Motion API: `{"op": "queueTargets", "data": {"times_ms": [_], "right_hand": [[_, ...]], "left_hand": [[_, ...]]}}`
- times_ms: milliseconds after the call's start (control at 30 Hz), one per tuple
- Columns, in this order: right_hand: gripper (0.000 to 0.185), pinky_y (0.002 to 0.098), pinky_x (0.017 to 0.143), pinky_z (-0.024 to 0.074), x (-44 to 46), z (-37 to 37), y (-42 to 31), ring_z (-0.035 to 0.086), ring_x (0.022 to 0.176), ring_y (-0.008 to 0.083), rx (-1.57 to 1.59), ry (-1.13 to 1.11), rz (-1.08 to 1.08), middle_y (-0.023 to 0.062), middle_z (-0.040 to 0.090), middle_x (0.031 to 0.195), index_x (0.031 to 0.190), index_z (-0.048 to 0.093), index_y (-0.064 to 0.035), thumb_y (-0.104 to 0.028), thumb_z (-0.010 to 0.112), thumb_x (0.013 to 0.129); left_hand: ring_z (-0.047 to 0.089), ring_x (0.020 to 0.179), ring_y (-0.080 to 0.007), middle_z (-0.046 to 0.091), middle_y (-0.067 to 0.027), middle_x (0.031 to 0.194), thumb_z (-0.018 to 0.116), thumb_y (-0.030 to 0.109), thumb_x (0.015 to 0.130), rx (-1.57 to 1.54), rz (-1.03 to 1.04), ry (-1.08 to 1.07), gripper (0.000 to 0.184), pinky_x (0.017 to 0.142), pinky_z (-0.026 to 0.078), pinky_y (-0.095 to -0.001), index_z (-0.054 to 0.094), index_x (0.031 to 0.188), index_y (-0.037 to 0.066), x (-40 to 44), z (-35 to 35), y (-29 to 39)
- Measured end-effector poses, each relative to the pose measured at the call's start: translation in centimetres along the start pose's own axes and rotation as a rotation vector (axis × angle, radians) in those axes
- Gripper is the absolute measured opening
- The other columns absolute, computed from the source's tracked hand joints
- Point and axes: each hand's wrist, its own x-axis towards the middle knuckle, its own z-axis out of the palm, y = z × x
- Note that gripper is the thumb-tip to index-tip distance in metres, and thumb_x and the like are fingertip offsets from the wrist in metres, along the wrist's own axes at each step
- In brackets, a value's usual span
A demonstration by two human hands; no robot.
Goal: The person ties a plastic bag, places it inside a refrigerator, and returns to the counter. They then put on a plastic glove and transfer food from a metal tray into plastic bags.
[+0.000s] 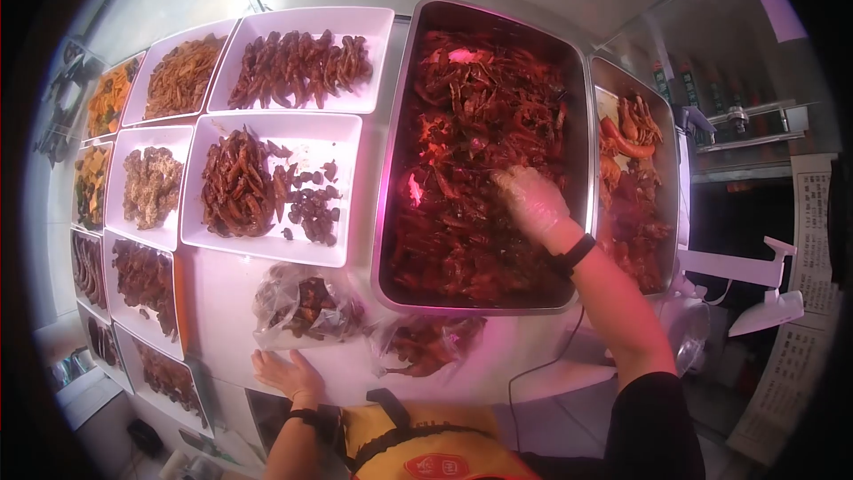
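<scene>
And here is the right hand point(533, 200), down among the dark red food pieces point(471, 160) in the big metal tray point(480, 309). That's the relation that counts: the pieces lie right at these fingers, against the tips, with plenty more directly ahead, to their left and on the near side. The tray's long axis runs away from the person, and the fingers sit right of its centreline, angled forward and left across it. Are they pinching a piece? Cannot tell; the tips are lost among the glossy pieces.

Over to the left hand point(291, 378), clearly the farther one from that tray: palm down on the bench point(222, 293), fingers a little spread, nothing in them. Just ahead of those fingers sits a clear plastic bag point(311, 307) with dark pieces inside, and to its right a second plastic bag point(431, 345), near the tray's close edge.

Back to the right fingers: another metal tray point(633, 87) lies to their right, while a white tray point(267, 253) of glazed pieces stands well off to their left.
</scene>
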Motion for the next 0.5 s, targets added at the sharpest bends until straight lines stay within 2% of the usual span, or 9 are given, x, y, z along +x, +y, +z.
{"op": "queueTargets", "data": {"times_ms": [33,167,267,333,400,433,467,500], "right_hand": [[0.018,0.0473,0.085,0.0529,-0.7,-0.3,0.8,0.064,0.099,0.0379,0.006,-0.042,0.064,0.0190,0.066,0.096,0.097,0.068,-0.0043,-0.008,0.058,0.083],[0.014,0.0481,0.085,0.0530,-1.8,-0.7,2.7,0.065,0.097,0.0400,-0.136,-0.172,0.152,0.0214,0.067,0.100,0.090,0.069,-0.0009,-0.010,0.060,0.083],[0.015,0.0501,0.081,0.0520,0.1,-0.7,1.1,0.064,0.092,0.0416,-0.022,-0.099,0.165,0.0241,0.065,0.092,0.084,0.066,-0.0001,-0.014,0.062,0.085],[0.012,0.0497,0.082,0.0523,0.9,-0.1,0.4,0.064,0.095,0.0420,0.031,-0.127,0.186,0.0246,0.065,0.095,0.088,0.065,0.0002,-0.011,0.060,0.086],[0.012,0.0498,0.085,0.0523,1.1,1.7,0.8,0.064,0.100,0.0414,-0.059,-0.167,0.294,0.0225,0.066,0.101,0.094,0.063,-0.0009,-0.009,0.058,0.086],[0.022,0.0480,0.087,0.0526,1.0,2.2,1.1,0.064,0.102,0.0408,-0.099,-0.202,0.292,0.0223,0.066,0.105,0.106,0.064,-0.0024,-0.006,0.059,0.086],[0.022,0.0480,0.087,0.0526,0.5,2.3,1.5,0.064,0.102,0.0408,-0.106,-0.202,0.290,0.0223,0.066,0.105,0.106,0.064,-0.0024,-0.006,0.059,0.086],[0.028,0.0473,0.087,0.0527,-0.5,2.4,2.0,0.064,0.102,0.0418,0.026,-0.126,0.216,0.0236,0.066,0.107,0.112,0.064,-0.0023,-0.006,0.060,0.085]], "left_hand": [[0.017,0.147,-0.0397,0.026,-0.0242,0.153,0.054,0.031,0.095,0.012,-0.021,-0.019,0.065,0.118,0.006,-0.0627,0.029,0.143,-0.005,0.3,-0.1,0.3],[0.018,0.147,-0.0398,0.028,-0.0242,0.153,0.055,0.031,0.095,0.031,-0.019,-0.021,0.064,0.118,0.007,-0.0624,0.030,0.143,-0.004,0.3,0.1,0.2],[0.019,0.147,-0.0398,0.029,-0.0242,0.152,0.055,0.031,0.095,0.023,-0.008,0.015,0.063,0.118,0.007,-0.0623,0.032,0.143,-0.003,0.1,0.1,0.1],[0.019,0.147,-0.0397,0.029,-0.0242,0.152,0.055,0.032,0.095,-0.021,-0.012,0.029,0.063,0.117,0.007,-0.0628,0.033,0.143,-0.002,0.2,0.1,0.1],[0.020,0.147,-0.0398,0.030,-0.0241,0.152,0.054,0.033,0.096,0.003,-0.003,0.029,0.062,0.117,0.008,-0.0629,0.033,0.142,-0.002,0.1,0.3,-0.2],[0.020,0.147,-0.0399,0.030,-0.0239,0.152,0.053,0.035,0.097,0.023,0.006,0.027,0.062,0.117,0.008,-0.0631,0.033,0.142,-0.002,0.2,0.6,-0.2],[0.020,0.147,-0.0399,0.030,-0.0239,0.152,0.053,0.035,0.097,0.016,0.002,0.025,0.062,0.117,0.008,-0.0631,0.033,0.142,-0.002,0.3,0.6,-0.1],[0.021,0.146,-0.0399,0.030,-0.0237,0.152,0.051,0.037,0.097,0.021,0.004,0.041,0.062,0.117,0.009,-0.0632,0.033,0.142,-0.002,0.2,0.4,-0.1]]}}
